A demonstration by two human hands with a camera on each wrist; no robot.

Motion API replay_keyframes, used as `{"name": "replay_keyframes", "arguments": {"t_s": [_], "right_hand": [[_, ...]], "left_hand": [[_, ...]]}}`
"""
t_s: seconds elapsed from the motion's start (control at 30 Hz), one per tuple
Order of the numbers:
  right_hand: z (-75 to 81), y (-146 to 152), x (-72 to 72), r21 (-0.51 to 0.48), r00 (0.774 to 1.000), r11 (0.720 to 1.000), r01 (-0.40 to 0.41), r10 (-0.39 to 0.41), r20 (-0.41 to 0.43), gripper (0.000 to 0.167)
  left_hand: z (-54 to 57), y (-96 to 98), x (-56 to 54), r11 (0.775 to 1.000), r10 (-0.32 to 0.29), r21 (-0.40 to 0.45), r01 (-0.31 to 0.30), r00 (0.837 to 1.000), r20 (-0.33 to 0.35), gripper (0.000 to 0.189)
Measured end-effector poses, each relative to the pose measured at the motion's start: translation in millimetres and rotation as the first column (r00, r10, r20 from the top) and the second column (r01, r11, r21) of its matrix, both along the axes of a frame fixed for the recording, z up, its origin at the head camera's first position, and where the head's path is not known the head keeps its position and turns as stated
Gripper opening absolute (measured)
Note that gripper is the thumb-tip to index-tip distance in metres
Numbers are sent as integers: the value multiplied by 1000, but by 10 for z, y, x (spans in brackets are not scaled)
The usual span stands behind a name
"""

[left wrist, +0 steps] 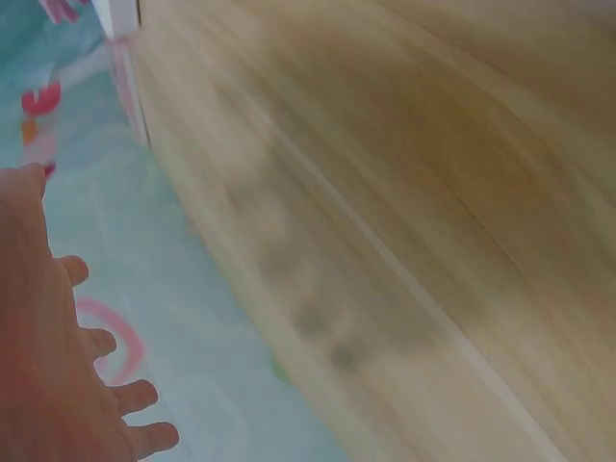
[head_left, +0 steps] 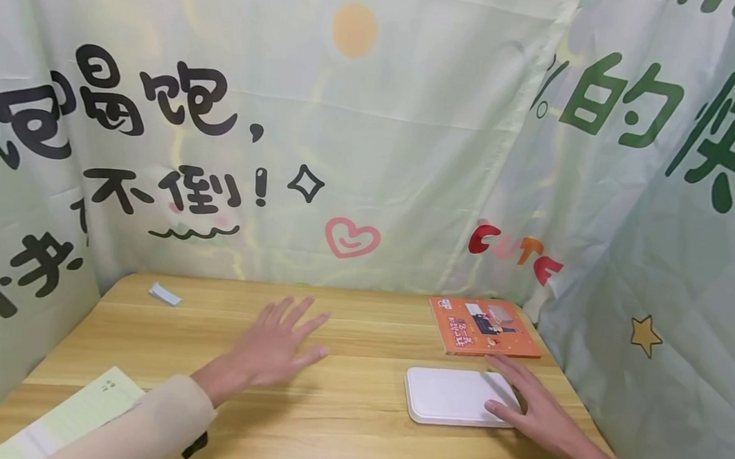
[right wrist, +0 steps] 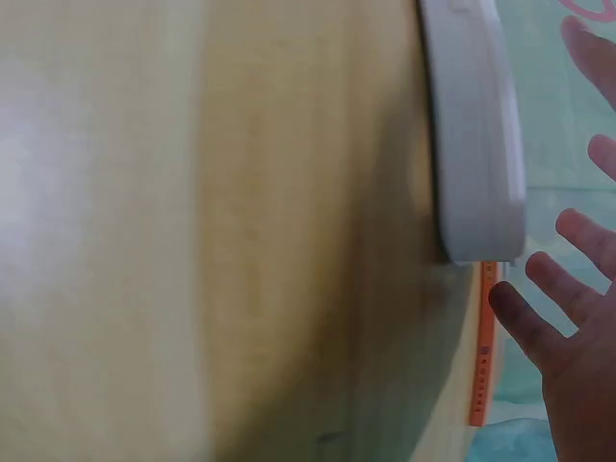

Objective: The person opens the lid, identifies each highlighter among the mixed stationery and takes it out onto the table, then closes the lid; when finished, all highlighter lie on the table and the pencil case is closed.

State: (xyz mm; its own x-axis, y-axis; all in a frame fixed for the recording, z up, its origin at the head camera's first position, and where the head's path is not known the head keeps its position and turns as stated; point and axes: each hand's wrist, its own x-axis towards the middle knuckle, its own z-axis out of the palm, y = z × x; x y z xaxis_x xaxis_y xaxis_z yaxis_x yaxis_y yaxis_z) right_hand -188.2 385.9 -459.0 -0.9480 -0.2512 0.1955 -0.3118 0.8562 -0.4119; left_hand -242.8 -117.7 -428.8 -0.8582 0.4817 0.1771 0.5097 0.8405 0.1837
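Note:
My left hand [head_left: 277,346] hovers over the middle of the wooden table with its fingers spread and holds nothing; its shadow falls on the wood below. In the left wrist view the same hand [left wrist: 48,337] shows at the left edge, fingers extended. A flat white case [head_left: 452,397] with rounded corners lies at the right of the table. Over its right end is my right hand [head_left: 535,408], fingers loosely extended. In the right wrist view a gap shows between those fingers [right wrist: 529,327] and the white case [right wrist: 476,144].
Behind the white case lies an orange booklet [head_left: 483,329]. A small white strip [head_left: 166,294] is at the back left. Pale green paper [head_left: 77,408] lies front left, partly under my left sleeve, near a small dark object [head_left: 195,446]. Printed cloth [head_left: 285,128] surrounds the table [head_left: 349,339].

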Motion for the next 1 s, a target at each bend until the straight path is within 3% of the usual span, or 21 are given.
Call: {"name": "replay_keyframes", "arguments": {"t_s": [0.3, 0.63, 0.83, 1.0], "right_hand": [[-89, -25, 45, -14, 1000, 1000, -25, 25, 2, 73], [-90, 17, 62, -11, 999, 1000, -8, 8, 41, 65], [-104, 30, 59, -8, 998, 1000, -2, 3, 66, 60], [-109, 41, 55, -21, 998, 1000, -13, 14, 57, 58]], "left_hand": [[-75, 639, 50, 990, -139, 29, 137, 986, 92, 73], [-227, 1332, 182, 947, -319, 0, 323, 935, 153, 74], [-270, 1561, 208, 918, -395, 57, 393, 891, 224, 76], [-311, 1635, 215, 915, -402, 86, 394, 875, 268, 71]]}}
